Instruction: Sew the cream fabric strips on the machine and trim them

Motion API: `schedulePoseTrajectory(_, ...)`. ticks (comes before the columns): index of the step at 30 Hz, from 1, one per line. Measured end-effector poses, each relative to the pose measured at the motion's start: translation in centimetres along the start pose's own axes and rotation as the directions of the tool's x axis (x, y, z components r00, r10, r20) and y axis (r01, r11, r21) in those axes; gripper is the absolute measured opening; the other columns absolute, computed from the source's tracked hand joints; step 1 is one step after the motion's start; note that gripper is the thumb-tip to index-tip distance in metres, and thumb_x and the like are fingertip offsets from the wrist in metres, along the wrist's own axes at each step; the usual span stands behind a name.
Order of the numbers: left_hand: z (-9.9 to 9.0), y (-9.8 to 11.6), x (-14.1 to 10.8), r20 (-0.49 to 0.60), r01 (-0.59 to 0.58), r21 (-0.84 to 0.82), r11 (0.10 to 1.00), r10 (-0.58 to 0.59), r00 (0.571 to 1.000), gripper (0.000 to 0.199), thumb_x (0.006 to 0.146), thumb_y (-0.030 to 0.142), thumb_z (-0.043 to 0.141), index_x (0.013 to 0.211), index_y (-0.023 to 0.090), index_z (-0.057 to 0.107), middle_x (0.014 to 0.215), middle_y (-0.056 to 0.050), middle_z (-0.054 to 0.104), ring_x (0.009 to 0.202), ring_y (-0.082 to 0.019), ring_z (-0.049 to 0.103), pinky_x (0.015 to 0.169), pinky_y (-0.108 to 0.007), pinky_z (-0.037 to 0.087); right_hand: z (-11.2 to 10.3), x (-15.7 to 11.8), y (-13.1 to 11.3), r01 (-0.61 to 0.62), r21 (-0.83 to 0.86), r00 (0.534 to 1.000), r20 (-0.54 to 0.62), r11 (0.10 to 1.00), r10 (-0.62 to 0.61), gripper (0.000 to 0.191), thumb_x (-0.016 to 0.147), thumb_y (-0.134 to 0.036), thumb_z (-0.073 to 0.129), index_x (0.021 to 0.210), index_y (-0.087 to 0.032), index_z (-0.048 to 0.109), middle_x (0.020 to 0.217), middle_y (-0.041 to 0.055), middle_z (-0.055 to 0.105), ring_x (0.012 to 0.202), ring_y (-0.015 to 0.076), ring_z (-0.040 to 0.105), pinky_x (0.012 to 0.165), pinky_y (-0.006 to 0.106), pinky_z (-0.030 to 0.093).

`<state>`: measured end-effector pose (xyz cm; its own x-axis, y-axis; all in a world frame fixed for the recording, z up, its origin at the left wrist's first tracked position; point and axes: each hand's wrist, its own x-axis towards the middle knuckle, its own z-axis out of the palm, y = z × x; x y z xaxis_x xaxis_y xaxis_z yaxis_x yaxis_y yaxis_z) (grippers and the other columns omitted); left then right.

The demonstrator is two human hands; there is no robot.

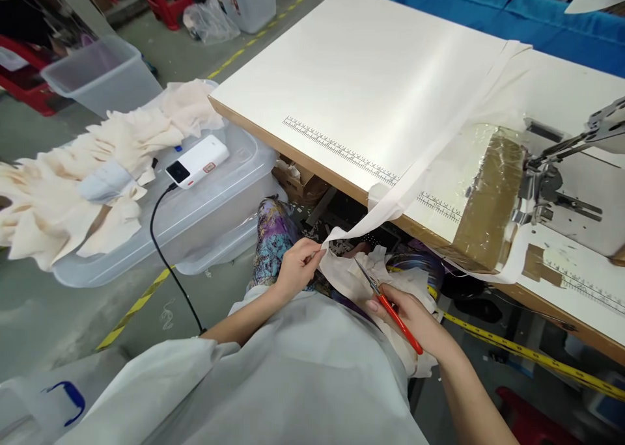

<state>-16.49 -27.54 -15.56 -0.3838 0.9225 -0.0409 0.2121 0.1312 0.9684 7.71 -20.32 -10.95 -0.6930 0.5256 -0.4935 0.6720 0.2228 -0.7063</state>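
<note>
Between the thumb and fingers of my left hand (299, 267) is the end of a cream fabric strip (364, 226). The strip runs up over the table edge and across the white tabletop. My right hand (407, 315) is closed around small scissors (385, 300) with red handles, their blades pointing up and left toward the strip. More cream fabric (349, 276) hangs over my lap below both hands. A sewing machine (547, 178) stands on the table to the right, and a narrow fabric band passes out from under its front.
A white sewing table (351, 74) with printed rulers fills the upper middle. At left, a lidded clear plastic box (234, 178) bears a white power bank (198, 162) with a black cable and piled cream fabric pieces (92, 172). A yellow tape measure (517, 350) hangs at lower right.
</note>
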Motion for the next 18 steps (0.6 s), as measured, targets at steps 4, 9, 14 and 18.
schedulePoseTrajectory(4,-0.3,0.8,0.9,0.224,0.383,-0.284,0.879,-0.328,0.918,0.046,0.083,0.054,0.059,0.102,0.013,0.067,0.057,0.0,0.058,0.041,-0.01,0.053,0.04,-0.02,0.038,-0.1,-0.1,-0.7,-0.01,-0.007,1.0,-0.02,1.0,0.01,0.038,0.09,-0.055,0.047,0.071,-0.025,0.034,0.066,-0.0037,0.042,0.062,0.0159,0.04,0.058,0.028,0.034)
schedulePoseTrajectory(9,-0.3,2.0,1.4,0.259,0.363,-0.341,0.867,-0.284,0.923,0.041,0.076,0.052,0.069,0.089,0.014,0.069,0.075,-0.003,0.061,0.045,-0.006,0.053,0.04,-0.019,0.039,-0.5,-0.6,-1.2,-0.032,-0.047,0.998,-0.051,0.998,0.029,0.04,0.089,-0.058,0.046,0.07,-0.026,0.032,0.065,-0.0031,0.044,0.061,0.0169,0.042,0.057,0.029,0.034)
schedulePoseTrajectory(14,-0.6,2.9,1.3,-0.06,0.087,-0.205,0.975,-0.101,0.993,0.029,0.081,0.043,0.067,0.073,0.015,0.061,0.067,0.002,0.056,0.037,-0.002,0.042,0.039,-0.018,0.033,-0.3,-0.9,-0.8,-0.037,-0.033,0.996,-0.083,0.999,0.034,0.04,0.089,-0.058,0.047,0.07,-0.026,0.031,0.064,-0.0037,0.044,0.06,0.017,0.044,0.057,0.028,0.035)
schedulePoseTrajectory(18,-1.1,2.8,1.7,0.107,0.292,-0.368,0.883,-0.272,0.956,0.035,0.078,0.049,0.067,0.079,0.019,0.049,0.04,0.011,0.042,0.028,-0.006,0.039,0.033,-0.016,0.025,0.2,-1.0,-0.5,-0.031,-0.023,0.996,-0.085,0.999,0.029,0.039,0.089,-0.054,0.048,0.07,-0.026,0.03,0.064,-0.0045,0.042,0.061,0.0165,0.043,0.057,0.027,0.035)
